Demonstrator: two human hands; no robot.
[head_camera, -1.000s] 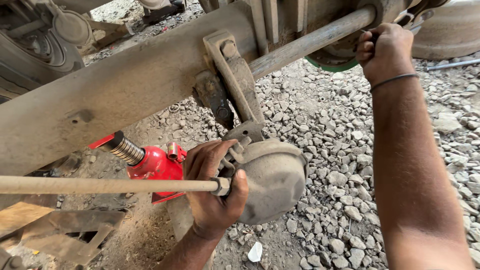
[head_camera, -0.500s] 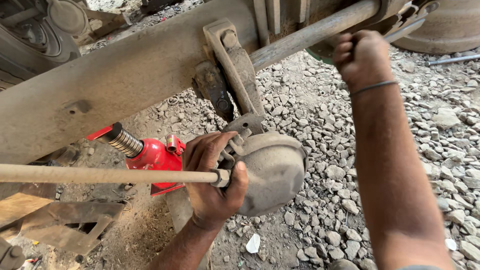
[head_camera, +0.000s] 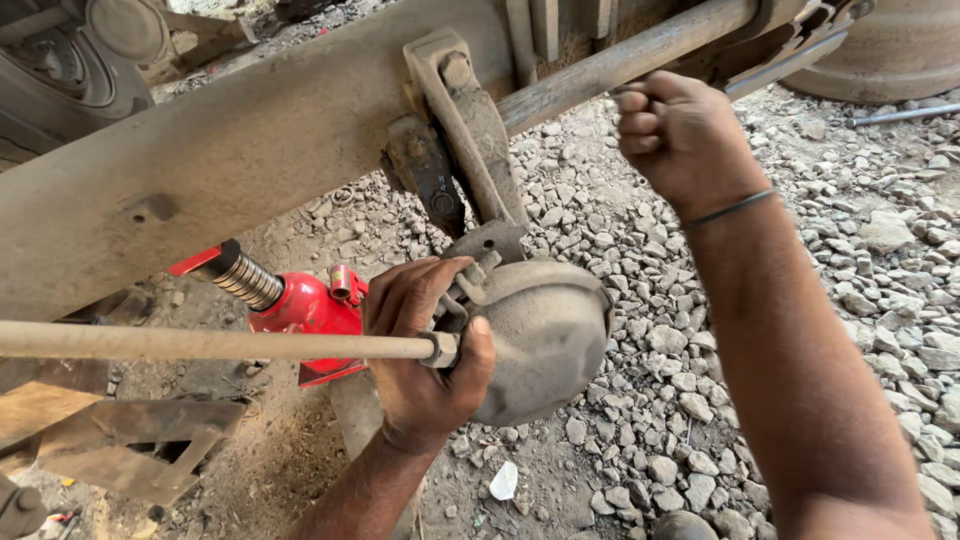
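My left hand (head_camera: 425, 345) grips the side of a round, dusty grey brake chamber (head_camera: 545, 335), fingers over its clamp and thumb on its face. A long push rod (head_camera: 200, 344) runs left from the chamber past my hand. The chamber hangs under a bracket (head_camera: 470, 130) on a heavy, dirt-caked axle beam (head_camera: 230, 160). My right hand (head_camera: 680, 140) is raised in a fist against a rusty round shaft (head_camera: 640, 55) that runs along the beam; a thin dark band circles its wrist.
A red bottle jack (head_camera: 295, 300) with a ribbed screw stands under the beam, left of my left hand. Grey gravel (head_camera: 660, 400) covers the ground. Wooden planks (head_camera: 130, 450) lie bottom left, a tyre (head_camera: 60, 60) top left, a drum (head_camera: 890, 50) top right.
My right hand has slid left and down along the shaft, staying closed. My left hand keeps the same hold on the brake chamber. The view has shifted slightly.
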